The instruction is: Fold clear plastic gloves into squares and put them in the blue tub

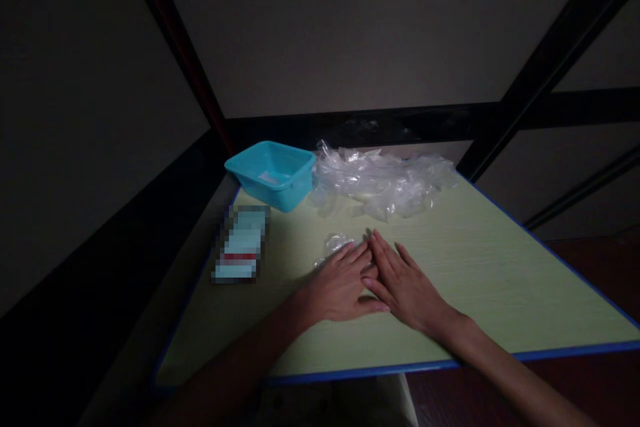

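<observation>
Two flat hands over a scrap of clear plastic

At the centre of the frame we see the left hand [345, 287] spread palm down, fingers extended, over a small piece of clear plastic [337, 242]. The plastic shows just beyond its fingers; how much more lies underneath, we cannot tell. The right hand [406, 285] is also flattened, fingers straight and close together, its fingertips meeting the left hand's. Neither seems to grip anything, though the undersides are hidden from us.

We judge the step in hand to be pressing or smoothing the plastic against the table [500, 273]. The next move, we think, calls for light, even pressure, with one hand steadying so that the thin film does not slide or crease.

Beyond the hands, at upper centre, a crumpled heap of clear bags [385, 180] sits next to a blue basket [295, 195]. A pixelated rectangular object [243, 240] lies left of centre. Nothing blocks the near side, but the heap limits forward reach.
</observation>
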The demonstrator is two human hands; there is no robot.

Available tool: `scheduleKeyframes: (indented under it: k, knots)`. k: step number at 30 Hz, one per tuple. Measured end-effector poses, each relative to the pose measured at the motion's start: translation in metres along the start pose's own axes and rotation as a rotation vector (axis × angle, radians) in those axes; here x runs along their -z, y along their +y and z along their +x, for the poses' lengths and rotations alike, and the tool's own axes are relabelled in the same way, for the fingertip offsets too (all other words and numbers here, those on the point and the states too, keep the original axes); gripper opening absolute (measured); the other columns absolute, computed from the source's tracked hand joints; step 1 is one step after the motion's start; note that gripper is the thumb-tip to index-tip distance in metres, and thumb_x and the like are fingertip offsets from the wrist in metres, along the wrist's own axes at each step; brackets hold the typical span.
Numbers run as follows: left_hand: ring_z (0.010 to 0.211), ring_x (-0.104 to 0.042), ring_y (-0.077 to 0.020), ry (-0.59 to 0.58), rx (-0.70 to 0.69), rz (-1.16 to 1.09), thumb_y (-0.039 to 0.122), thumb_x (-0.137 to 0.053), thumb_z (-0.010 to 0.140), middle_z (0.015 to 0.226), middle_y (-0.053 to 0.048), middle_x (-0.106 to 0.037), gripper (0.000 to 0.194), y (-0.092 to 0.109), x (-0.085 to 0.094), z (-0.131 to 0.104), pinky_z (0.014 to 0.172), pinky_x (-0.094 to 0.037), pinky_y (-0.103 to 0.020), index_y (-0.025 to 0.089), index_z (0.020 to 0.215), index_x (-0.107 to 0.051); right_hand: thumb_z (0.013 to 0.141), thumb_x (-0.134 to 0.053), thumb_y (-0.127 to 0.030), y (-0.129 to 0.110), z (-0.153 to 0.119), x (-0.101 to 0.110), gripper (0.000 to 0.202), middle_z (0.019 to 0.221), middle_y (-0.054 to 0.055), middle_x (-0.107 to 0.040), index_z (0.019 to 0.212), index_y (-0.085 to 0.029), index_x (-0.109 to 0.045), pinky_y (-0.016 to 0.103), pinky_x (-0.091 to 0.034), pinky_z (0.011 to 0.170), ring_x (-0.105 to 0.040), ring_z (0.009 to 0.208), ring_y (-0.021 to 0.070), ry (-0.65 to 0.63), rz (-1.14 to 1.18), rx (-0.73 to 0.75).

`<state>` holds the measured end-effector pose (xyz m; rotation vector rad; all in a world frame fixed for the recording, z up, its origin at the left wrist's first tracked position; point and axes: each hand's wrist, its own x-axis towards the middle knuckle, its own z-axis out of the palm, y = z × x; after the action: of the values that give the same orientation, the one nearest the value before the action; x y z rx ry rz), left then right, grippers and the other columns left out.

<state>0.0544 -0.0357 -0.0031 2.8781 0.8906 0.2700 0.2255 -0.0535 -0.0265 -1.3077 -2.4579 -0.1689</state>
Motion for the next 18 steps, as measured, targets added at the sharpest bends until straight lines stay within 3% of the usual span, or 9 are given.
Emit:
scheduleKeyframes:
  k: [4, 9, 18]
  knots:
    - [0.138, -0.018, -0.0253, -0.005, 0.006, -0.010, 0.062, -0.037, 0.085, 0.150, -0.015, -0.022, 0.075, 0.0004, 0.0013, -0.0004, 0.111, -0.016, -0.040, 0.015, 0.141, -0.021, 0.093, -0.022, -0.051, -0.0009, 0.0006, 0.0007, 0.076, 0.144, 0.022, -0.031, 0.141, -0.010, 0.021, 0.049, -0.035, 0.101, -0.035, 0.131, 0.0269, 0.004, 0.010, -0.017]
    - [0.140, -0.011, -0.0235, -0.034, 0.046, -0.007, 0.065, -0.033, 0.084, 0.150, -0.019, -0.017, 0.086, 0.0010, 0.0048, -0.0012, 0.112, -0.014, -0.035, 0.003, 0.141, -0.014, 0.092, -0.020, -0.054, -0.0010, 0.0004, 0.0005, 0.077, 0.143, 0.023, -0.031, 0.142, -0.008, 0.018, 0.048, -0.034, 0.101, -0.037, 0.129, 0.0267, 0.006, 0.009, -0.026]
    - [0.139, -0.014, -0.0238, -0.024, 0.093, 0.062, 0.064, -0.022, 0.087, 0.149, -0.018, -0.019, 0.081, 0.0012, 0.0006, -0.0032, 0.113, -0.013, -0.034, 0.003, 0.140, -0.021, 0.092, -0.018, -0.053, 0.0004, 0.0019, 0.0008, 0.072, 0.142, 0.022, -0.034, 0.144, -0.003, -0.013, 0.048, -0.033, 0.102, -0.033, 0.132, 0.0275, -0.074, -0.064, -0.001]
